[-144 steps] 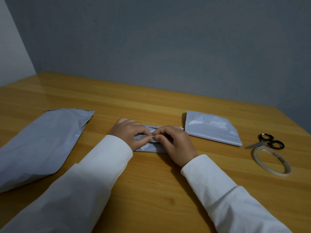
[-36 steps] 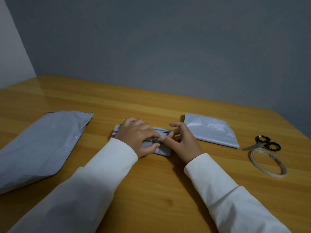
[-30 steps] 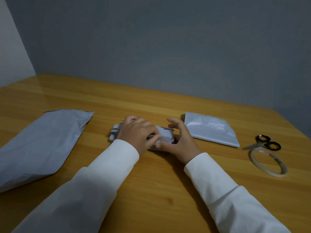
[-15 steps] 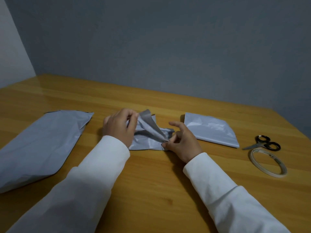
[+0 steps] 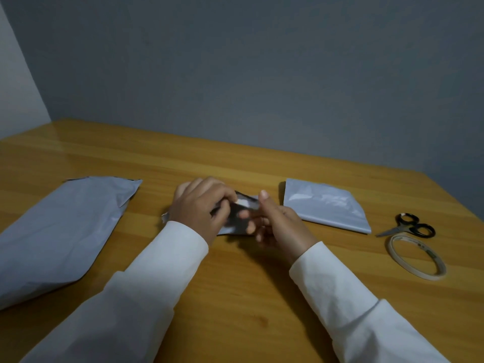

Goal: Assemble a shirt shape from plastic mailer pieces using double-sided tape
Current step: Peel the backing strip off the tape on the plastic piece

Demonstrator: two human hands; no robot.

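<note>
The small piece (image 5: 237, 218) sits at the centre of the bench (image 5: 235, 297), held between both hands and partly lifted off the surface; its dark inner face shows toward the camera, and a pale strip lies along its top edge.

Left hand (image 5: 200, 208): fingers curled over the left part of the small piece, thumb and forefinger pinching near the pale strip. A corner of the piece protrudes just left of the left cuff.

Right hand (image 5: 277, 224): fingers curled onto the right edge of the small piece, thumb raised above it. The fingertips are blurred, so the exact contact cannot be told.

Positions relative to the small piece:
- Large mailer (image 5: 56, 231): well apart to the left, flat on the bench, its far end squared off with one folded corner; its near end runs off the left frame edge.
- Folded piece (image 5: 324, 205): near, to the right, flat, with its left edge straight.
- Scissors (image 5: 408, 227): farther right, beyond the folded piece, blades shut and pointing toward it.
- Tape roll (image 5: 416, 256): just in front of the scissors, lying flat.

Bare wood shows behind the small piece up to the wall, between it and the large mailer, and in front of it between the two sleeves.
</note>
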